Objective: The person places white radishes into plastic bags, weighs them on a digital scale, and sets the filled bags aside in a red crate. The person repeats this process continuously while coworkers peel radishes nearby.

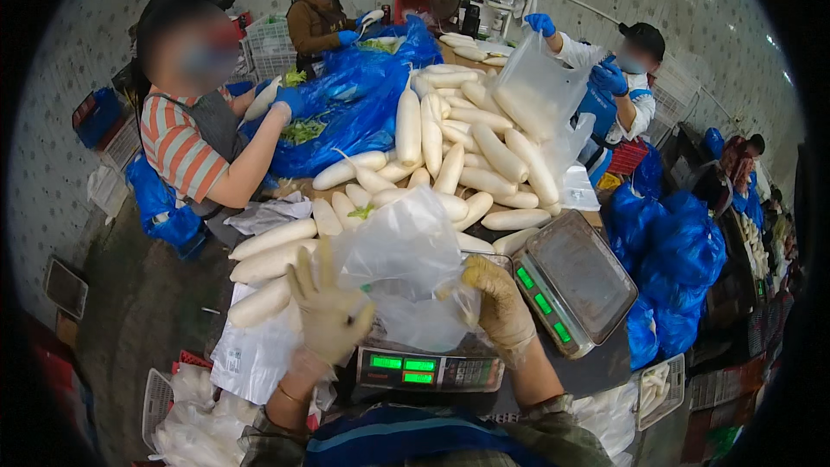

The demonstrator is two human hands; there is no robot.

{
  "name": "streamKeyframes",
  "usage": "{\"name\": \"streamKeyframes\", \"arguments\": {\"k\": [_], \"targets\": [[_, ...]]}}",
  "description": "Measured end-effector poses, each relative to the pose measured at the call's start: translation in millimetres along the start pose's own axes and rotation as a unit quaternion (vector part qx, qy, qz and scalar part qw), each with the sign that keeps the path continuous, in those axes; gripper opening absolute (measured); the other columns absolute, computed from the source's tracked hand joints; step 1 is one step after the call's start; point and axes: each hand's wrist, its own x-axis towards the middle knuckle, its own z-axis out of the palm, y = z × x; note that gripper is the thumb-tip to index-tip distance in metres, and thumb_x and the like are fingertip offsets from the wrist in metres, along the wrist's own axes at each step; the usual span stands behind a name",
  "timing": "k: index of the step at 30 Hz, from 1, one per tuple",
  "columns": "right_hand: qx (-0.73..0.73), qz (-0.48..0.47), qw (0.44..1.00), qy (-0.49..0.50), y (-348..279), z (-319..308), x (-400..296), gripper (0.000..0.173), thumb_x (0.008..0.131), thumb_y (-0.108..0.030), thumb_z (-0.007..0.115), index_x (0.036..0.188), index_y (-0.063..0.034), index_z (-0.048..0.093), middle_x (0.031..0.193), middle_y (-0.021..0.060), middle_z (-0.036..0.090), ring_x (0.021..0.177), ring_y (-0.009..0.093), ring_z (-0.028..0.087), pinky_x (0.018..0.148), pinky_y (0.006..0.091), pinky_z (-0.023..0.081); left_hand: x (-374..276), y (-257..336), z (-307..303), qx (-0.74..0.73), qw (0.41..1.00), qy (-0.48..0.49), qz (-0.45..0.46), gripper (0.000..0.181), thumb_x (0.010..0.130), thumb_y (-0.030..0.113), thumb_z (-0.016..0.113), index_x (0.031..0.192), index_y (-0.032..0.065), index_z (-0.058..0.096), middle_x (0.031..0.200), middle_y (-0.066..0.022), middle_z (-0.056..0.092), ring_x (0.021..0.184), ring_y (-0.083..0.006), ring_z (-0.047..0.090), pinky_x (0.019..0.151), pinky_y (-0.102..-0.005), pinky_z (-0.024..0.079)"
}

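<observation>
A clear plastic bag [402, 253] hangs above a digital scale [431, 370] with lit green displays. My right hand [502, 298], in a pale, stained glove, grips the bag's right edge with curled fingers. At the bag's left side is my left hand [331, 318], gloved and slightly blurred, three fingers spread and the thumb and forefinger curved together. Whether those two pinch the film cannot be made out. Beyond the bag lies a heap of white daikon radishes [476, 143]. One daikon [260, 303] rests just left of my left hand. The bag partly hides the scale's pan.
A second digital scale [577, 282] stands at right. Flat plastic bags [256, 350] lie at left. Blue film [350, 104] covers the far left of the table, where two people handle radishes. Across the table, another person holds a filled bag [535, 91]. Blue sacks [681, 259] are piled at right.
</observation>
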Motion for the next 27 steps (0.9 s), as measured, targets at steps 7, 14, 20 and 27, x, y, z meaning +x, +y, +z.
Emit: {"name": "streamKeyframes", "arguments": {"k": [7, 14, 20, 27], "targets": [[-0.401, -0.389, 0.809, 0.185, -56.1, 14.0, 21.4, 0.026, 0.092, 0.001, 0.058, 0.119, 0.0022, 0.061, 0.113, 0.0108, 0.065, 0.101, 0.02, 0.061, 0.09, 0.0309, 0.05, 12.0, -0.6, -14.5, -0.357, 0.922, -0.027, -0.146, 0.025, 0.084, 0.005, 0.077, 0.107, 0.0018, 0.07, 0.106, -0.0089, 0.07, 0.1, -0.0183, 0.065, 0.091, -0.0295, 0.051], [-0.547, -0.198, 0.787, -0.206, -21.2, 9.0, 24.2, 0.019, 0.096, -0.01, 0.068, 0.113, -0.0022, 0.07, 0.114, 0.0151, 0.073, 0.108, 0.024, 0.069, 0.095, 0.0388, 0.055, -6.7, -1.6, -33.8, -0.536, 0.755, -0.107, -0.363, 0.037, 0.085, -0.01, 0.058, 0.12, -0.0044, 0.069, 0.11, -0.0093, 0.073, 0.092, -0.0141, 0.066, 0.083, -0.0281, 0.054], [-0.298, -0.068, 0.952, -0.004, -24.6, -5.1, 115.6, 0.023, 0.1, -0.015, 0.064, 0.114, 0.0023, 0.071, 0.115, 0.0102, 0.072, 0.106, 0.015, 0.066, 0.095, 0.0288, 0.051, -66.4, -40.5, -13.1, -0.515, 0.717, -0.098, -0.459, 0.044, 0.084, -0.011, 0.056, 0.126, -0.0054, 0.068, 0.119, -0.0137, 0.071, 0.099, -0.0189, 0.069, 0.088, -0.0308, 0.056], [-0.732, -0.08, 0.672, -0.085, 42.2, -94.5, 283.0, 0.078, 0.076, -0.055, 0.08, 0.129, -0.0002, 0.064, 0.124, 0.0232, 0.066, 0.117, 0.034, 0.064, 0.099, 0.0419, 0.05, -57.9, -44.3, -9.1, -0.527, 0.704, -0.027, -0.476, 0.047, 0.08, -0.008, 0.052, 0.124, -0.0068, 0.067, 0.105, -0.0149, 0.071, 0.078, -0.0192, 0.067, 0.072, -0.029, 0.055]]}}
